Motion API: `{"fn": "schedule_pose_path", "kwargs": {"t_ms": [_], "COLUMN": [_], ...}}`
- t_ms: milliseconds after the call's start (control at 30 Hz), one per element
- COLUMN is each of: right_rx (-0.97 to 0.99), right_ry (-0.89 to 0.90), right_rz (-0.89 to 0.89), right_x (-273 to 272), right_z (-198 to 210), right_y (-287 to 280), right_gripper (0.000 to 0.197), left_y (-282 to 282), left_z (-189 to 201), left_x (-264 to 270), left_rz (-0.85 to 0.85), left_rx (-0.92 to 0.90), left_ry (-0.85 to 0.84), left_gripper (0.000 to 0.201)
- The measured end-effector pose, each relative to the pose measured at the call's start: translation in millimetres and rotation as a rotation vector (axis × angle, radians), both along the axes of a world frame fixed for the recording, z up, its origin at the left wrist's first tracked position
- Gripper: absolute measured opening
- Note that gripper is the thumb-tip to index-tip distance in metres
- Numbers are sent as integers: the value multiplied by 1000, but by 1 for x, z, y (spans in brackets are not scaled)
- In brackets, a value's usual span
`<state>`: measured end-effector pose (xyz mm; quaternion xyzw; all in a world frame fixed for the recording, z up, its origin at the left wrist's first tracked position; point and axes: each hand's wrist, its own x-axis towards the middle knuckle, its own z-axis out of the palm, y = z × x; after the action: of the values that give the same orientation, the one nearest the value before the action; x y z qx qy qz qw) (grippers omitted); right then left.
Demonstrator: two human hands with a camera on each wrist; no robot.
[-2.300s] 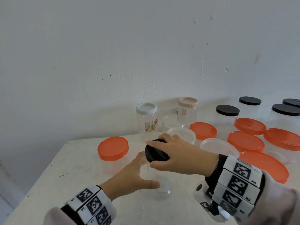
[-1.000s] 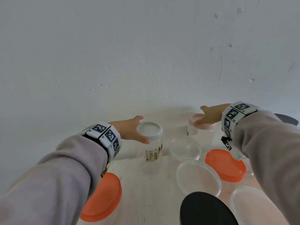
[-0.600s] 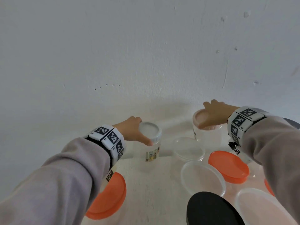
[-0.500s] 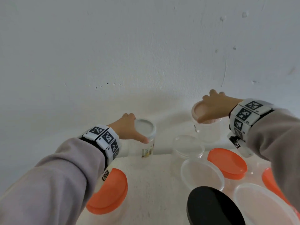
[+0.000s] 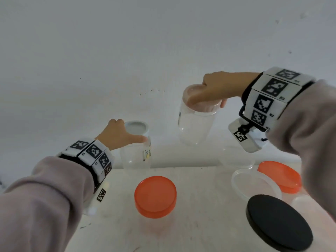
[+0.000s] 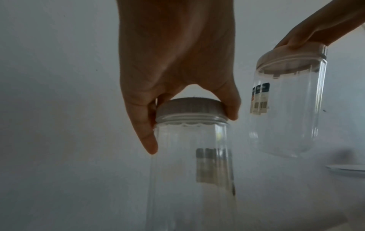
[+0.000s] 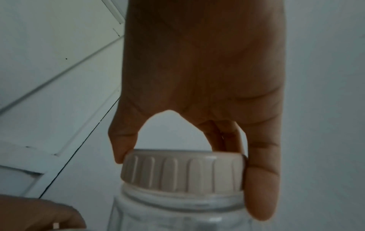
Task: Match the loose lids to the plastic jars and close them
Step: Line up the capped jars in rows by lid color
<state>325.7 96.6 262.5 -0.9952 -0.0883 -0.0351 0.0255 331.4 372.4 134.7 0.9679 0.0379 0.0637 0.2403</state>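
From the head view, the right hand (image 5: 216,90) grasps the pink-lidded jar (image 5: 195,124) by its pink lid (image 5: 200,104) and carries it in the air, tilted, above the back of the table (image 5: 196,197); the left hand (image 5: 118,135) grips the white lid (image 5: 136,128) of the white-lidded jar (image 5: 136,157), whose base is too faint to tell whether it rests on the table. Both jars hang from their lids alone, so if either lid is only loosely seated, I judge the body could drop off and knock the orange-lidded jar (image 5: 155,196) or the open clear jar (image 5: 254,186) near the black lid (image 5: 278,222). Every jar looks empty. In the left wrist view, the left hand (image 6: 177,65) curls thumb and fingers round the white lid (image 6: 190,109); the clear body of the white-lidded jar (image 6: 189,171) holds nothing, only a label on its side, and the pink-lidded jar (image 6: 286,109) hangs tilted to the right, also empty. In the right wrist view, the right hand (image 7: 205,75) pinches the ribbed pink lid (image 7: 181,171) at its rim with fingertips only; such a shallow hold could slip on a swing. What shows of the pink-lidded jar (image 7: 177,214) below it looks empty.
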Motion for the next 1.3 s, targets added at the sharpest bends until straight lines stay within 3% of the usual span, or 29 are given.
{"fn": "schedule_pose_path", "kwargs": {"t_ms": [167,300,533,733,867,1033,1300], "right_rx": [-80,-122,-18,51,44,89,186], "right_ry": [81,123,207,188,247,291,245], "right_rz": [41,21,-36,-35,-35,-47,-42], "right_x": [14,30,54,66,66,62,53], "right_z": [-30,-65,-119,-129,-125,-118,-125], "right_y": [61,95,134,152,149,138,157], "right_gripper": [66,61,53,47,49,49,60], "left_y": [22,28,31,40,55,78,68], "left_z": [-7,-18,-32,-43,-40,-34,-49], "left_x": [-1,6,22,32,38,44,36], "left_rz": [204,211,229,220,172,33,53], "left_rx": [-42,-78,-26,64,88,-134,-124], "left_ry": [-25,-19,-69,-51,72,168,-16], "left_gripper": [102,105,107,102,107,96,100]}}
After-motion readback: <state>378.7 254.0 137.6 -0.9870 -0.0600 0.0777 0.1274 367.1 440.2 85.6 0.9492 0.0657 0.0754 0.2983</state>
